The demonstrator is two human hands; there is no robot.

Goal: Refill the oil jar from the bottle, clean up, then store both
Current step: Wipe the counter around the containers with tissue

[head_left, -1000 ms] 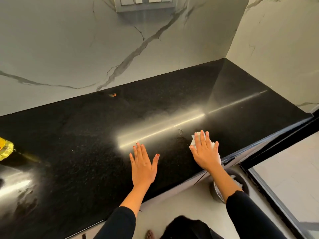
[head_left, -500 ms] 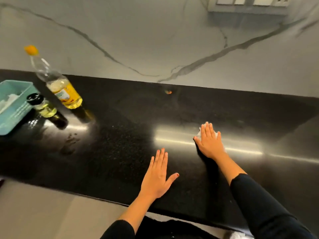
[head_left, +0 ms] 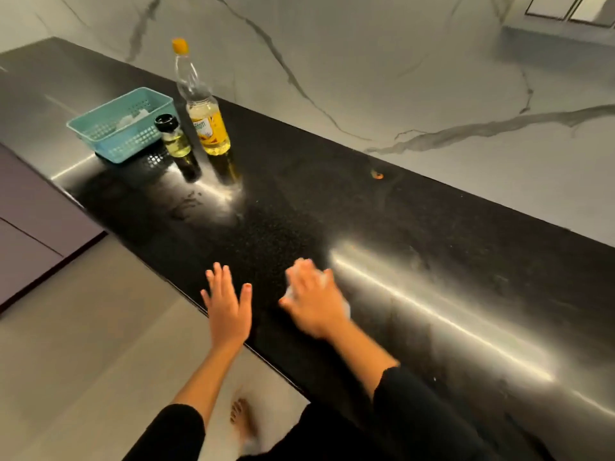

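Observation:
A tall clear oil bottle (head_left: 205, 118) with an orange cap and yellow label stands upright on the black counter (head_left: 416, 227), far left. Right beside it stands the small oil jar (head_left: 173, 136) with a black lid, holding pale oil. My right hand (head_left: 314, 299) lies flat near the counter's front edge, pressing a white tissue (head_left: 346, 306) whose edges peek out from under the fingers; the hand is motion-blurred. My left hand (head_left: 228, 306) rests flat and open on the counter edge, just left of the right hand, holding nothing.
A teal perforated basket (head_left: 109, 138) with something white inside sits left of the jar. A small orange speck (head_left: 377, 175) lies near the marble backsplash. Smudges mark the counter in front of the bottle. Purple cabinet fronts are at the far left; my bare foot shows below.
The view has swung left, bringing bottle, jar and basket fully into sight. My right hand with the tissue has slid left along the counter, closer to my left hand.

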